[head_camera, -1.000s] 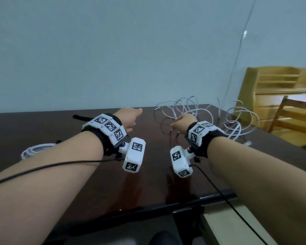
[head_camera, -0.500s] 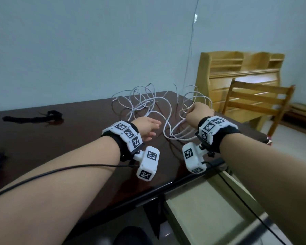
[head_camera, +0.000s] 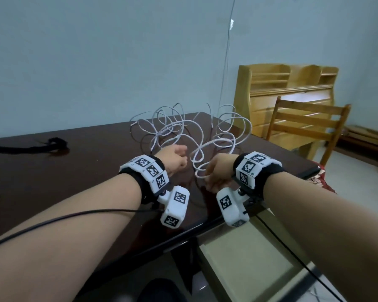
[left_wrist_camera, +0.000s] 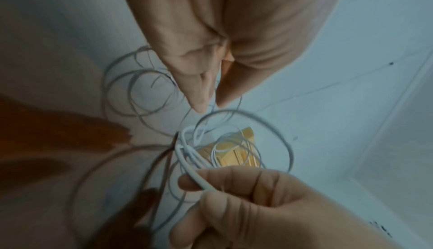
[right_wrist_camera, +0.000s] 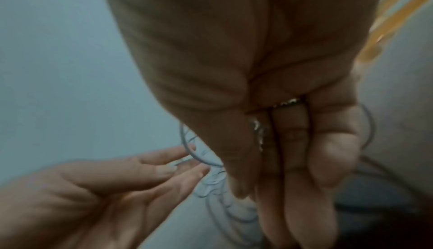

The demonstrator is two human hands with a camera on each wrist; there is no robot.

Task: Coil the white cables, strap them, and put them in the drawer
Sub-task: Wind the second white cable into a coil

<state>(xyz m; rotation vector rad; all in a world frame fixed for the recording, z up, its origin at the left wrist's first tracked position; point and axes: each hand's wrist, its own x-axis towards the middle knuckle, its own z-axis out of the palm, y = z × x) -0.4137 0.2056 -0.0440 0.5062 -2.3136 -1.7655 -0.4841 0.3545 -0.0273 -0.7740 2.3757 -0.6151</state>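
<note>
A long white cable (head_camera: 184, 127) lies in loose tangled loops on the dark table (head_camera: 74, 175). My right hand (head_camera: 210, 177) grips a strand of it near the table's front edge; in the left wrist view its curled fingers (left_wrist_camera: 236, 180) hold the white cable (left_wrist_camera: 187, 162). My left hand (head_camera: 182, 153) hovers just left of that strand, its fingers (right_wrist_camera: 164, 164) straight and spread, their tips at a loop of the cable (right_wrist_camera: 187, 149). A black strap (head_camera: 26, 148) lies at the table's far left. An open beige drawer (head_camera: 249, 258) shows below the table edge.
A wooden chair (head_camera: 303, 127) stands off the table's right end, with a wooden shelf unit (head_camera: 288, 88) behind it against the wall. A thin cord (head_camera: 226, 62) hangs down the wall. Black sensor leads run along both forearms.
The view swung right, bringing the chair and shelf in. My right hand drew the cable strand toward the table's front edge; my left hand followed over to the loops.
</note>
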